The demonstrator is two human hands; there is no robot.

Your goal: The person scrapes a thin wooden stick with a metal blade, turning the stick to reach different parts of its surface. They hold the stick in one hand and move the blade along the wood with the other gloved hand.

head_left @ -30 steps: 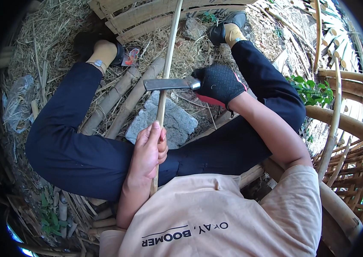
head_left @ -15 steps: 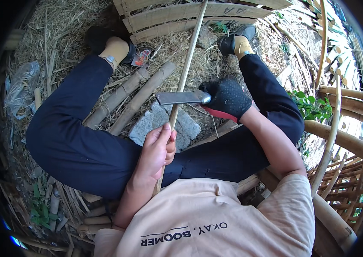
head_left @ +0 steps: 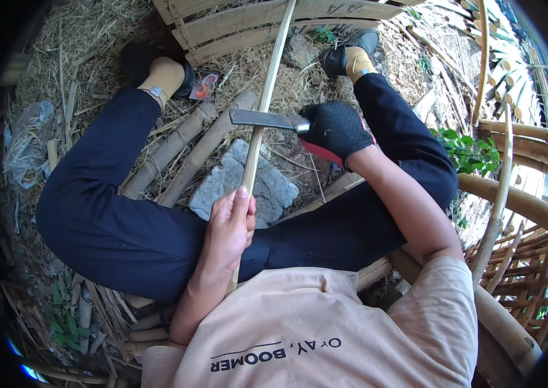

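A long, pale bamboo strip (head_left: 270, 84) runs from my waist up and away past the stone. My bare left hand (head_left: 230, 226) is wrapped round its lower part, thumb on top. In a black and red glove, my right hand (head_left: 338, 132) grips the handle of a broad-bladed knife (head_left: 261, 119). The blade lies crosswise on the strip, touching it or just above it, beyond my left hand. Under the strip, between my legs, sits a rough grey stone (head_left: 267, 187). The lower end of the strip is hidden against my shirt.
Two bamboo poles (head_left: 209, 145) lie left of the stone. A slatted wooden crate (head_left: 274, 29) stands beyond my feet. To the right are curved bamboo poles (head_left: 523, 210), a green plant (head_left: 468, 152) and stacked bamboo (head_left: 510, 84). A clear plastic bag (head_left: 31, 139) lies at far left.
My right hand and the knife have moved a little farther away along the strip. The whole view has shifted slightly. My left hand keeps its grip.
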